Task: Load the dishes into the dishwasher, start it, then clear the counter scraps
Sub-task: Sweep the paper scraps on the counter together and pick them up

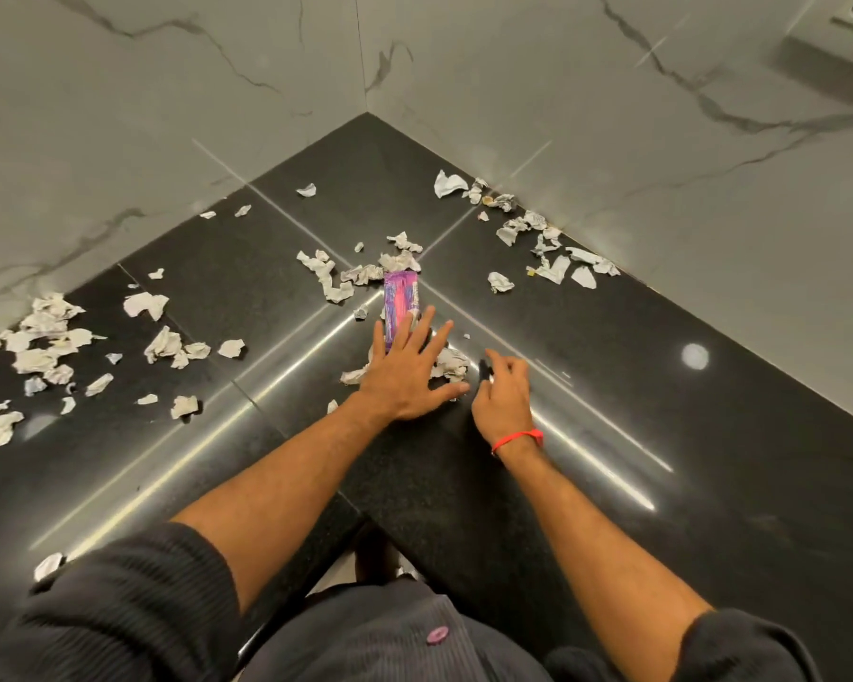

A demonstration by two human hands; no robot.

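Observation:
Torn white paper scraps lie scattered over the black corner counter [611, 386]. One heap [45, 342] sits at the far left, another row [538, 238] runs along the right wall, and a cluster [360, 273] lies in the middle. A purple and pink wrapper [401, 297] lies among the middle scraps. My left hand [410, 371] lies flat with fingers spread, its fingertips on the wrapper's near end and on crumpled scraps [451, 364]. My right hand [503, 396], with a red wrist band, hovers just right of it, fingers loosely curled; no scrap shows in it.
Grey marble walls [168, 115] meet at the counter's far corner. A wall socket block [838, 46] sits at the top right. One lone scrap [48, 566] lies near the counter's front edge at the left. Bare black surface stretches at the front right.

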